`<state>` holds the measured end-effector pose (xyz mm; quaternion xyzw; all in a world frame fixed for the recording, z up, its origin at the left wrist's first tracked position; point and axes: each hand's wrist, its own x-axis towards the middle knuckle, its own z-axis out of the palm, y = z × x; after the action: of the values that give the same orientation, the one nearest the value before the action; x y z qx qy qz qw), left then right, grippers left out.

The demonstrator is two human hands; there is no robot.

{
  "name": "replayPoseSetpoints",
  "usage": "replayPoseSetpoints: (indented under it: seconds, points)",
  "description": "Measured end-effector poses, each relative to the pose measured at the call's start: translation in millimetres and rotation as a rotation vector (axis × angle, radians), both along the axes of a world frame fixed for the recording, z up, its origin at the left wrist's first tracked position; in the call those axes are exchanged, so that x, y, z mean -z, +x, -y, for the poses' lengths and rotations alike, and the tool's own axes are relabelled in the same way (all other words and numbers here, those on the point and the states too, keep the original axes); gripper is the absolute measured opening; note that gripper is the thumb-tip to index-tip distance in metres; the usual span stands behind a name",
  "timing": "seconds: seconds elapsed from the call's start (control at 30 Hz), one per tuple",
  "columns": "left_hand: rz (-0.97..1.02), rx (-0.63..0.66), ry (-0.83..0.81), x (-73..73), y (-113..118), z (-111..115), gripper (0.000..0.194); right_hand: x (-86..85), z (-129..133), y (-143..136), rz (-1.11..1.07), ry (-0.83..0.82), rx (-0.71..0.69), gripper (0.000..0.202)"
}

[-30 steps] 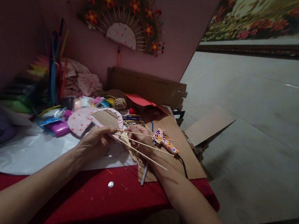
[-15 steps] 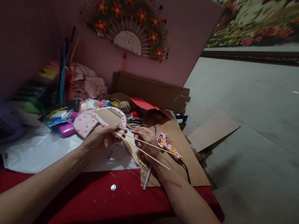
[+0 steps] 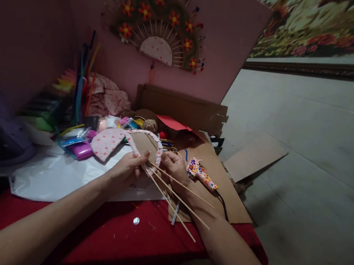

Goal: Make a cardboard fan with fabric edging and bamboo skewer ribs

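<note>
L hand (image 3: 127,168): fingers pinching fabric-edged cardbd half-disc (image 3: 145,143), w/ 3 skewers (image 3: 182,199) jutting past fingertips. R hand (image 3: 175,169): fingers curled at its R edge, can't tell if gripping. Glue gun (image 3: 204,176) just R of R fingers.

The surface (image 3: 96,234) is deep red, with a bare strip along its near side. On it lie a crinkled white sheet (image 3: 61,178) at the left and flat brown cardboard (image 3: 232,206) at the right. A small white disc (image 3: 136,221) sits in front, near tiny scraps (image 3: 135,206).
</note>
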<state>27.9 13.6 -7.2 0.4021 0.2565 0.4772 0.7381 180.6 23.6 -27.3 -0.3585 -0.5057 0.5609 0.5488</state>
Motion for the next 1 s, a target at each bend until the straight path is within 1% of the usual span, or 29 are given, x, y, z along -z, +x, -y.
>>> replayPoseSetpoints:
  seconds: [0.17, 0.27, 0.37, 0.43, 0.5, 0.57, 0.6, 0.73, 0.8, 1.0]
  points:
    - [-0.091, 0.079, 0.027, 7.7, -2, -4, 0.042, 3.8, -3, 1, -0.038, -0.008, 0.021, 0.028]
    - [-0.129, 0.068, 0.053, 6.7, -3, -5, 0.048, 3.4, -3, 1, -0.105, -0.054, 0.023, 0.028]
    - [-0.08, -0.029, 0.065, 3.2, -5, -6, 0.042, 1.5, -3, 2, -0.193, -0.101, 0.016, 0.025]
    - [-0.024, -0.141, 0.035, 1.8, -7, -9, 0.03, 0.5, -4, 3, -0.229, -0.128, 0.021, 0.024]
    - [-0.015, -0.279, -0.018, 2.1, -10, -13, 0.019, 0.1, -6, 5, -0.244, -0.159, 0.042, 0.023]
    - [-0.028, -0.354, -0.052, 3.6, -11, -17, 0.017, 0.2, -8, 6, -0.256, -0.189, 0.068, 0.023]
    - [-0.032, -0.353, -0.059, 4.5, -12, -18, 0.018, 0.3, -8, 6, -0.26, -0.199, 0.08, 0.024]
    - [-0.037, -0.243, -0.049, 6.1, -9, -17, 0.026, 0.7, -10, 6, -0.261, -0.218, 0.106, 0.027]
    - [-0.047, -0.216, -0.049, 5.5, -8, -14, 0.028, 1.0, -10, 6, -0.253, -0.218, 0.102, 0.028]
    - [-0.065, -0.151, -0.029, 4.4, -6, -11, 0.011, 3.1, -10, 8, -0.224, -0.185, 0.08, 0.027]
